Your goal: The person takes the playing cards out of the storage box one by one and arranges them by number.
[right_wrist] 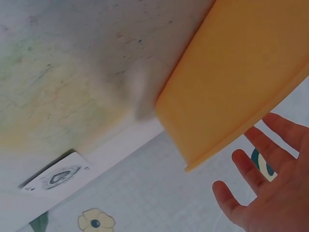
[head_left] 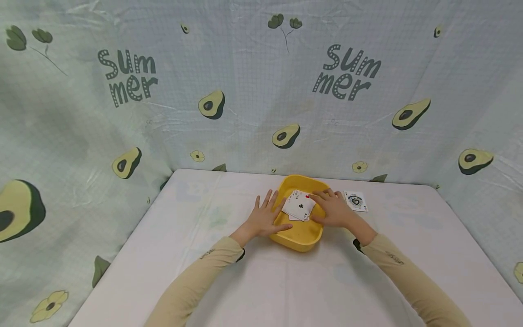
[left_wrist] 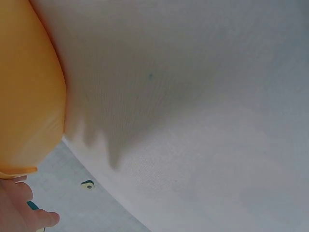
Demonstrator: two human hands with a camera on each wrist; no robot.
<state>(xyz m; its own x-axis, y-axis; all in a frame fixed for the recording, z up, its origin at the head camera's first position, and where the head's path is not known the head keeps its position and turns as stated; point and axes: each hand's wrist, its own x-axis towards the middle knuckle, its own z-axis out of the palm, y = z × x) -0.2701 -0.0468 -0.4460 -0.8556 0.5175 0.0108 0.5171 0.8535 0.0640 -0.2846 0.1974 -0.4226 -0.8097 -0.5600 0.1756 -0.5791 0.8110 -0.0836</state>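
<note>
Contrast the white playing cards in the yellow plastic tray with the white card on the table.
The white playing cards lie in the yellow plastic tray; the white card with an ornate emblem lies on the table. The playing cards show several overlapping faces; the emblem card, one. Both lie face up.

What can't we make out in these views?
Most of the lower cards in the yellow tub: head view, covered by the top card.
Tub's inside: both wrist views, hidden by its outer wall.
Left hand, in part: left wrist view, cut off by left and bottom edges.
Right hand, in part: right wrist view, right and bottom edges.
Left sleeve's print: head view, too small.
</note>
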